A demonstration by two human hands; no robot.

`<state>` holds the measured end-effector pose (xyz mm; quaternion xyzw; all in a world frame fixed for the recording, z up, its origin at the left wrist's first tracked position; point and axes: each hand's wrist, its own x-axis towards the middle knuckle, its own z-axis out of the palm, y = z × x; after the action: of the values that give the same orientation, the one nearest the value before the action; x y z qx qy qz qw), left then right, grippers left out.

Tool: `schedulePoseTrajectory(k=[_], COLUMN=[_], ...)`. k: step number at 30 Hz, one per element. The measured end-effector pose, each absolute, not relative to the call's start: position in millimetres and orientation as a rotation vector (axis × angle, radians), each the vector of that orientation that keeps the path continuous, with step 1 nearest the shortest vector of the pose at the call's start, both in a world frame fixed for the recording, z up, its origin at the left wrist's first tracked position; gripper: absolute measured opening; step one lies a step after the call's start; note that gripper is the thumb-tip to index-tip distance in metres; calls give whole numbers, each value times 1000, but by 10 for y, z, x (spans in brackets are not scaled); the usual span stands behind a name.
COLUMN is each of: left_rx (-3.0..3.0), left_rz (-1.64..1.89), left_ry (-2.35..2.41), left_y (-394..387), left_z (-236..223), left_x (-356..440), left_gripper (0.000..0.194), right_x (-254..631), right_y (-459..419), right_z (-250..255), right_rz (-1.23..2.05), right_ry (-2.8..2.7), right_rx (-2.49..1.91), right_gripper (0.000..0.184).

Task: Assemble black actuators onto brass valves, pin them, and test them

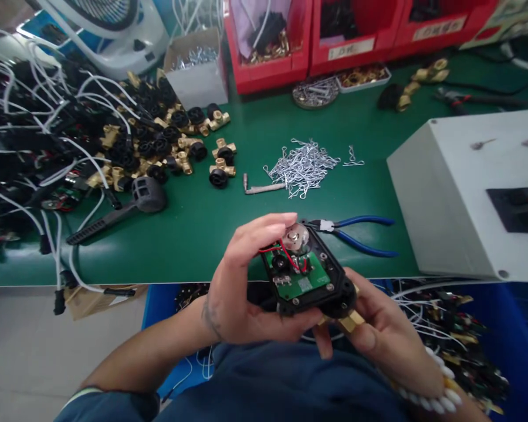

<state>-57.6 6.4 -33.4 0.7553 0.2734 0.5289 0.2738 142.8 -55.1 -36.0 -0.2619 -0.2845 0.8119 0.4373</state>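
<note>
Between my two hands is a black actuator housing, its inside facing up. It shows a green circuit board, red wires and a round metal motor. My left hand grips it from the left, fingers over the top edge and thumb along the lower edge. My right hand is closed on the brass valve fitting at the housing's lower right, partly hidden underneath. Just beyond the housing lie blue-handled pliers. Farther back is a heap of metal hairpin clips, with a small socket wrench touching it.
Brass fittings with black caps and white-cabled units crowd the left. A black mallet lies there. Red bins and a white box stand behind. A grey metal box is at right; blue crates sit below the edge.
</note>
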Motion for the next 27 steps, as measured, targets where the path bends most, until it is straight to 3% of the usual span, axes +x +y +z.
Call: schedulePoseTrajectory(k=[11, 17, 19, 24, 27], left_rx=[2402, 2576, 2528, 2068, 1991], left_rz=[1412, 1408, 1429, 1610, 1658], left_ry=[812, 905, 894, 846, 858], left_y=[-15, -48, -54, -89, -118], left_z=[-155, -179, -222, -351, -368], left_x=[-640, -603, -564, -450, -420], left_gripper=[54, 48, 55, 104, 111], right_x=[1344, 1328, 1338, 1361, 1357], right_y=[-654, -687, -691, -699, -695], right_z=[-386, -402, -390, -406, -435], right_rz=[1993, 1974, 1966, 1935, 1927], right_ry=[-732, -675, -673, -679, -703], right_rx=[-596, -675, -698, -748, -788], right_gripper=[40, 38, 41, 43, 40])
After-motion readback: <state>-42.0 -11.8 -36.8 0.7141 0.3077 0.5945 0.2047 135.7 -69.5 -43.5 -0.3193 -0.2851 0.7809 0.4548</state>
